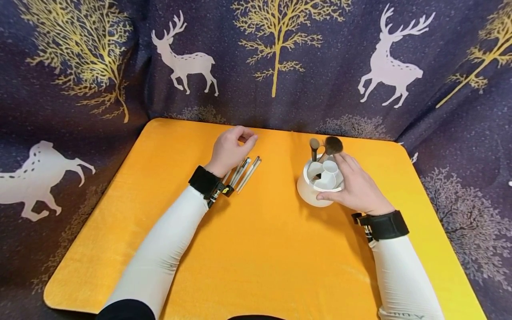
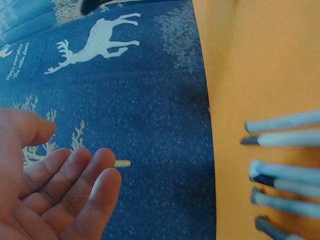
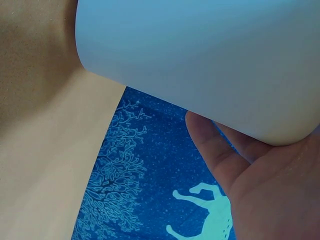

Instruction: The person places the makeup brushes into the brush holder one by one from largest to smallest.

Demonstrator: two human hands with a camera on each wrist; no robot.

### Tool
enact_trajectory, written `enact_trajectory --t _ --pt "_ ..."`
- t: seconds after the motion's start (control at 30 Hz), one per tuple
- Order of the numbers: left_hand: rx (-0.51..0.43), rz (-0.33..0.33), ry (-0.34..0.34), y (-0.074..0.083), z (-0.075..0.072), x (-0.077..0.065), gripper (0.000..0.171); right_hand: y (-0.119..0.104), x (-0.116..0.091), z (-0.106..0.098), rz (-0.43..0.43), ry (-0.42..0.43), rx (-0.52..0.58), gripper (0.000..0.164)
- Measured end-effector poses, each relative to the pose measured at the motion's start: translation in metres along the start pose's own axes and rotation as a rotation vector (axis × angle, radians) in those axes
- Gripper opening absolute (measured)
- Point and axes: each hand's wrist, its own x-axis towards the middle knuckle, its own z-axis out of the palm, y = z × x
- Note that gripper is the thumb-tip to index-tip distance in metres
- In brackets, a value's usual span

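Note:
My right hand [image 1: 360,186] grips the side of a white round brush holder [image 1: 311,195], thumb at the near rim and fingers around the far side. Inside it are white dividers, and two makeup brushes stick up: a wide dark one [image 1: 333,145] and a narrower one [image 1: 314,145]. In the right wrist view the holder's smooth wall [image 3: 200,65] fills the top. My left hand [image 1: 229,150] hovers with loosely bent fingers and holds nothing. Just below it, several slim brushes or pencils [image 1: 249,174] lie side by side; their ends [image 2: 280,140] appear blurred in the left wrist view.
Everything stands on a table with an orange-yellow cover [image 1: 264,249]. Behind and beside it hangs a dark blue curtain [image 1: 320,98] printed with deer and trees, close to the table's back edge.

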Motion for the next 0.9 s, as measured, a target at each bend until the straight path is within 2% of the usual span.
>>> enact_trajectory --t 0.37,0.57,0.9 --pt "0.061 -0.040 -0.015 -0.020 -0.011 -0.010 0.024 -0.001 0.000 0.000 0.003 -0.002 -0.003 0.123" --pt "0.132 -0.091 -0.074 -0.029 -0.015 -0.015 0.026 0.001 0.000 0.000 0.006 -0.003 -0.007 0.124" --pt "0.163 -0.165 -0.149 -0.037 -0.019 -0.025 0.024 0.000 0.000 0.000 -0.005 0.003 -0.006 0.123"
